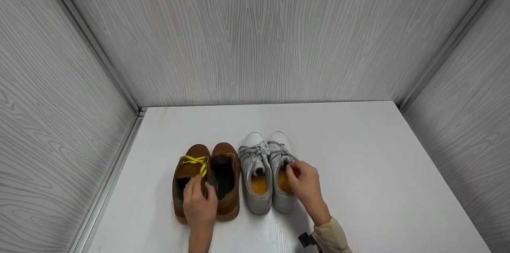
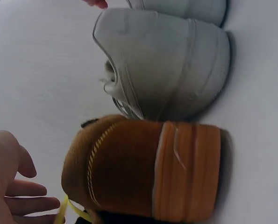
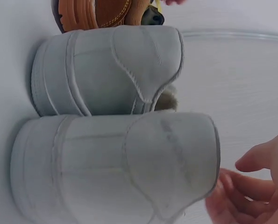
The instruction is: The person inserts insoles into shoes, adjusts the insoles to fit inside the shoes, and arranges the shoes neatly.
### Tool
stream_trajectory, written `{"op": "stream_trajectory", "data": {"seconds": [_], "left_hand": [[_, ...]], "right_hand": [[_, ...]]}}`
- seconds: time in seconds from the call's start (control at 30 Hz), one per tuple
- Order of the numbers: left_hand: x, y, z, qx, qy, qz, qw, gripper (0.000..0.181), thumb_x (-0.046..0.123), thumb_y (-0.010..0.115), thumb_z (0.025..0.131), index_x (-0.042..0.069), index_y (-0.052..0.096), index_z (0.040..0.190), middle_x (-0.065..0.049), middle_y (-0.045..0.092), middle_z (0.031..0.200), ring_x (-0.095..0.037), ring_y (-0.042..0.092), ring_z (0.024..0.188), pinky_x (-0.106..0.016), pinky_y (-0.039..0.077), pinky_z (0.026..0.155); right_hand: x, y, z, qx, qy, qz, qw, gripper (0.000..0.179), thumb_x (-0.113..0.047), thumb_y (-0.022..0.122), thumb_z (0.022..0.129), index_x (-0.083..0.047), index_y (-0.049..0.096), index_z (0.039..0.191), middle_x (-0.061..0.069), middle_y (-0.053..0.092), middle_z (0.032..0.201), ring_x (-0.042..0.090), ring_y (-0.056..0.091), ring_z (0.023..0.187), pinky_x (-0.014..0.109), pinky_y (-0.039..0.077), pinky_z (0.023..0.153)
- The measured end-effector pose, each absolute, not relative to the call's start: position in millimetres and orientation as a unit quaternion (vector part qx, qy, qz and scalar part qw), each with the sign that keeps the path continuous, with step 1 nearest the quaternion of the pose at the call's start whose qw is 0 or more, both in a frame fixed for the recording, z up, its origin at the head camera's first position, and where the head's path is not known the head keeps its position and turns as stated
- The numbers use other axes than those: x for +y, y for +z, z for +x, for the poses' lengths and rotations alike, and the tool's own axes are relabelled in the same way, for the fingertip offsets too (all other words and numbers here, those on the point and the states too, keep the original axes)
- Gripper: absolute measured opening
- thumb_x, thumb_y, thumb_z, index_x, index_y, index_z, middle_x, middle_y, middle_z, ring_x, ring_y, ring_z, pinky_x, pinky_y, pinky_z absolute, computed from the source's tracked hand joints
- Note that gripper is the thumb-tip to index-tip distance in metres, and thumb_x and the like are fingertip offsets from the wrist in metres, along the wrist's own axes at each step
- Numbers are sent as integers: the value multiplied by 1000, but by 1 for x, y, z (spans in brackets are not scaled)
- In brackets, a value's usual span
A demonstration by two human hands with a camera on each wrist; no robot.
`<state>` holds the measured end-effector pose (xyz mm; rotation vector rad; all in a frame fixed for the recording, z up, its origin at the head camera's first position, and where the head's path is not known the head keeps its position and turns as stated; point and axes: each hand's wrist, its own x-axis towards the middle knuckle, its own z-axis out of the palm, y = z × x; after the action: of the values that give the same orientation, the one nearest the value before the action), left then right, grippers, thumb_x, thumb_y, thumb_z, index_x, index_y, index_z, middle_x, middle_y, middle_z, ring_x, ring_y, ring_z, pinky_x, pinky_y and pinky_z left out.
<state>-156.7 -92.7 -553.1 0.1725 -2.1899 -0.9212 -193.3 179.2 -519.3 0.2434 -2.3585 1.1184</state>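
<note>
A pair of brown shoes with yellow laces stands on the white table; the left brown shoe (image 1: 198, 152) is nearest my left hand (image 1: 200, 204). That hand's fingertips are right at the hanging yellow lace (image 1: 203, 167), with the thumb apart from the fingers. Beside this pair stand two white sneakers with grey laces and orange insoles. Over the opening of the right white sneaker (image 1: 284, 203) is my right hand (image 1: 305, 181), its fingers loosely bent near the grey lace and the thumb apart from them in the right wrist view. The left white sneaker (image 1: 259, 204) stands between the hands.
The right brown shoe (image 1: 228, 209) stands close between the left brown shoe and the white sneakers. Grey wood-grain panels (image 1: 259, 38) rise behind and on both sides of the white table (image 1: 358, 145). A beige sleeve (image 1: 331, 236) covers the right forearm.
</note>
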Motion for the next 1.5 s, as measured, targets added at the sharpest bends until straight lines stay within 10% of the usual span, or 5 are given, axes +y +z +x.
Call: {"op": "stream_trajectory", "data": {"seconds": [0.33, 0.73, 1.0, 1.5], "left_hand": [[-110, -554, -158, -888, -333, 142, 284, 32, 13, 70, 89, -12, 69, 109, -29, 68, 105, -45, 66, 95, -55, 53, 78], [-108, -546, -162, -921, -308, 169, 167, 44, 32, 69, 89, -10, 71, 104, -24, 71, 93, -44, 68, 79, -56, 53, 68], [-108, -547, -172, -929, -301, 164, 138, 43, 35, 76, 84, -8, 70, 90, -21, 67, 75, -39, 64, 62, -49, 48, 49], [-104, -551, -180, -926, -305, 186, 120, 31, 19, 76, 83, -6, 71, 99, -25, 70, 87, -42, 64, 69, -52, 47, 54]], "right_hand": [[162, -526, -193, -917, 367, 46, 148, 15, -14, 66, 89, -6, 74, 79, 2, 66, 71, 17, 60, 63, 35, 49, 60], [146, -532, -195, -937, 340, 28, 76, 48, -33, 65, 94, -18, 41, 55, -9, 30, 50, 10, 32, 44, 28, 28, 44], [141, -532, -197, -961, 274, 11, 31, 44, -39, 70, 88, -13, 48, 60, 2, 48, 57, 19, 48, 49, 40, 41, 47], [140, -526, -208, -975, 216, -1, -44, 38, -40, 76, 80, -8, 58, 70, 11, 63, 71, 33, 66, 69, 47, 50, 55]]}}
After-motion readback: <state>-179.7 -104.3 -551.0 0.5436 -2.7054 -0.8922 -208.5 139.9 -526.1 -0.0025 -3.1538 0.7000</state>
